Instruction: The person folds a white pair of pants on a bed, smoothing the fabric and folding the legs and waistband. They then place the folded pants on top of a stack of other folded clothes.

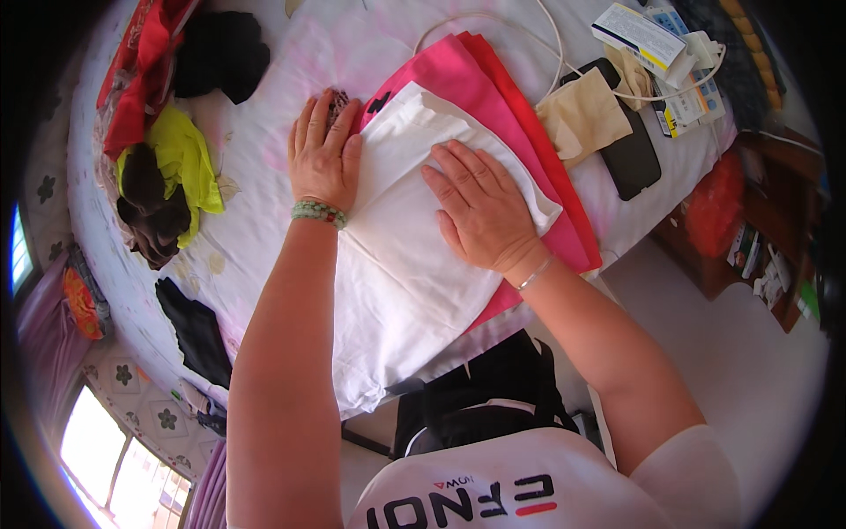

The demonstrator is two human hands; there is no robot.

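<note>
A white cloth garment (pixel 410 264) lies partly folded on the bed's edge, over a pink garment (pixel 462 73) and a red one (pixel 522 99). My right hand (pixel 486 208) rests flat on the white cloth, palm down, fingers slightly apart. My left hand (pixel 324 149) lies palm down at the white cloth's left edge, its fingers spread over a small patterned dark cloth (pixel 338 102) and the bed sheet. Neither hand grips anything. The white cloth's lower end hangs over the bed's edge, close to my body. What lies under the palms is hidden.
Left on the bed are a black cloth (pixel 221 56), a yellow-green garment (pixel 188 165), dark brown cloth (pixel 155 205) and a black garment (pixel 195 330). At right are a black phone-like device (pixel 631 159), beige cloth (pixel 585 116), a white box (pixel 638 40), a power strip (pixel 710 89) and a white cable (pixel 562 46).
</note>
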